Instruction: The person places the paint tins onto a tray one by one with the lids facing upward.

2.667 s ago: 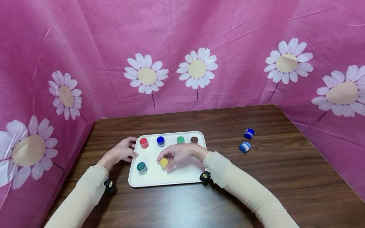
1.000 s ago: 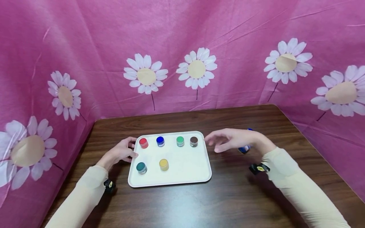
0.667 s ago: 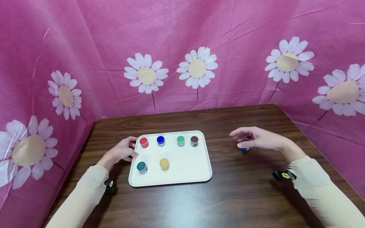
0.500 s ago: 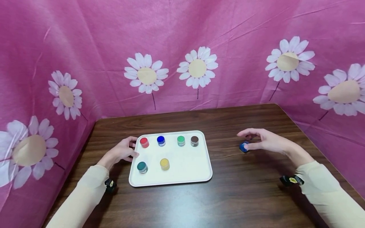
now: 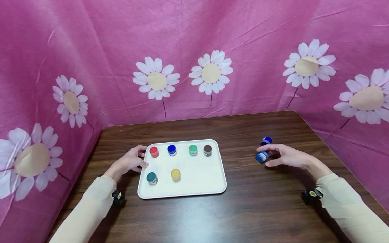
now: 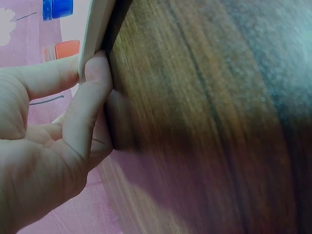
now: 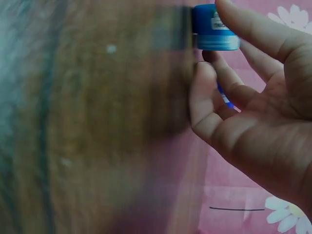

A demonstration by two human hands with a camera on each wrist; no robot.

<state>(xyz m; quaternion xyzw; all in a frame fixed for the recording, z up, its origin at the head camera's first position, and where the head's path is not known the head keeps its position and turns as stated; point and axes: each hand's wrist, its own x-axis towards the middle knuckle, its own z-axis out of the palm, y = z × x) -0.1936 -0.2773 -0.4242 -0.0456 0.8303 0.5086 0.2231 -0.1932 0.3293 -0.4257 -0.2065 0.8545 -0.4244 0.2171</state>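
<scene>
At the tray's left edge my left hand (image 5: 132, 159) pinches the white tray (image 5: 200, 189); in the left wrist view my fingers (image 6: 80, 117) hold its rim from both sides. On the tray stand small paint jars: red (image 5: 154, 152), dark blue (image 5: 172, 150), green (image 5: 193, 150), brown (image 5: 208, 150), teal (image 5: 152, 178) and yellow (image 5: 176, 175). My right hand (image 5: 287, 156) is by a lighter blue paint jar (image 5: 261, 156) lying on its side, fingers loosely bent beside it. The right wrist view has the thumb overlapping this jar (image 7: 214, 29); firm contact cannot be told.
Just behind the right hand, a dark blue jar (image 5: 266, 140) lies on the brown wooden table (image 5: 243, 209). A pink cloth (image 5: 243, 27) with white flowers hangs around the table's back and sides.
My right hand has let go of the yellow jar on the tray and moved right to the blue jars. The left hand keeps its hold on the tray, which has stayed put.
</scene>
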